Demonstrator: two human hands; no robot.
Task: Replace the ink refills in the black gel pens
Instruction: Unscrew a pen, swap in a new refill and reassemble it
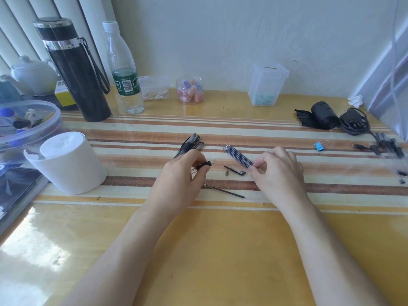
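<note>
L hand curled, gripping; R hand pinching w/ fingertips.

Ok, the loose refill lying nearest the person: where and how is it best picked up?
Pinch the refill near its middle, coming straight down from above, thumb and fingertip on its two long sides. It is thin and lies flat on the table, so nothing can get under it from the side, and a mid-length hold probably keeps it level.
</note>
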